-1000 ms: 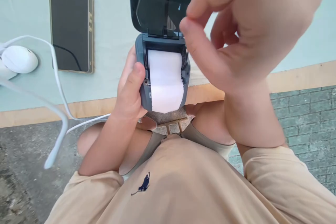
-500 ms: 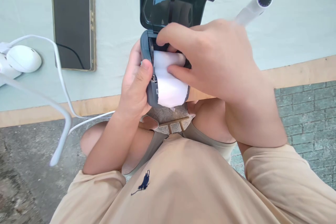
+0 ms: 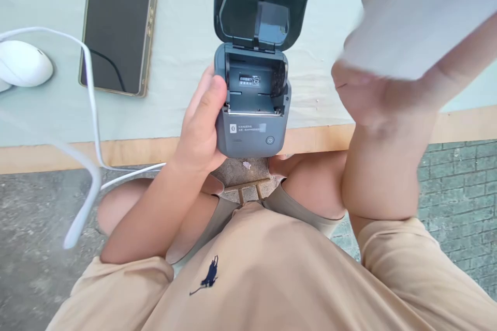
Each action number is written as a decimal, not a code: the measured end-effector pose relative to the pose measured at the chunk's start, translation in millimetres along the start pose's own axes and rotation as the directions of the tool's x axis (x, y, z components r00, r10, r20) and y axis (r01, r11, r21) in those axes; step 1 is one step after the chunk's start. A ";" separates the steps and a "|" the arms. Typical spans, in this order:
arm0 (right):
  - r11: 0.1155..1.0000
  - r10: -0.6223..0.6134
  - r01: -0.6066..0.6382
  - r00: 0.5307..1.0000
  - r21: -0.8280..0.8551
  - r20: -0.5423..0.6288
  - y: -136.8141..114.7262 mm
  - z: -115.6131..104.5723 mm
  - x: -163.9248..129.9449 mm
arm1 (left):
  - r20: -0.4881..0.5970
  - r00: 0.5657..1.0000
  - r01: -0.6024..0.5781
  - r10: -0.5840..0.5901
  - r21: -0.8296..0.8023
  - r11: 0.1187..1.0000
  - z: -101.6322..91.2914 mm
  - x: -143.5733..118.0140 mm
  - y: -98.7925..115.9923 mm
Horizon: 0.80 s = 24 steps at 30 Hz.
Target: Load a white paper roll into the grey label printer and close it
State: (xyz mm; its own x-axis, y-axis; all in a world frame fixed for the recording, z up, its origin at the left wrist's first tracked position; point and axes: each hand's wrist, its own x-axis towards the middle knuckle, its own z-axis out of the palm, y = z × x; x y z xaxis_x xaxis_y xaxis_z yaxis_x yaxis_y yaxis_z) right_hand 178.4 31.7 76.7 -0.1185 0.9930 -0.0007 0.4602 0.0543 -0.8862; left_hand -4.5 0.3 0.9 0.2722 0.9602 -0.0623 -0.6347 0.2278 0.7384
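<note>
A small dark grey label printer [image 3: 252,119] stands at the table's near edge with its lid [image 3: 264,5] swung up and back. Its paper bay is bare inside, showing only a small label. My left hand [image 3: 202,124] grips the printer's left side, thumb on its top edge. My right hand [image 3: 384,93] is raised to the right of the printer, blurred by motion, and holds a white paper roll [image 3: 415,15] up near the camera.
A dark phone [image 3: 116,28] lies face up on the pale green table cover [image 3: 174,93]. A white mouse-shaped device [image 3: 23,62] and a white cable [image 3: 91,114] sit at the left. The table's wooden edge [image 3: 128,150] runs across, with paved ground below.
My right hand reached into the printer's bay, took the white paper roll and lifted it out up to the right. The bay now shows no paper. My left hand kept its grip.
</note>
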 end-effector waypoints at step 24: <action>0.888 -0.158 0.130 0.987 -0.442 -0.027 36.5 11.7 5.6 | -0.020 0.999 0.048 -0.047 0.036 0.998 1.7 -0.5 2.3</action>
State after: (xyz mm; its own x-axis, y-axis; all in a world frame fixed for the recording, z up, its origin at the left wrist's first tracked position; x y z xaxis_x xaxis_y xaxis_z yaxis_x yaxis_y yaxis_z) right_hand 184.3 38.0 38.8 -0.1656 0.9744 0.1522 0.7818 0.2237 -0.5820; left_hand -4.9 0.0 3.8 0.2876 0.9514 -0.1101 -0.5943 0.2674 0.7585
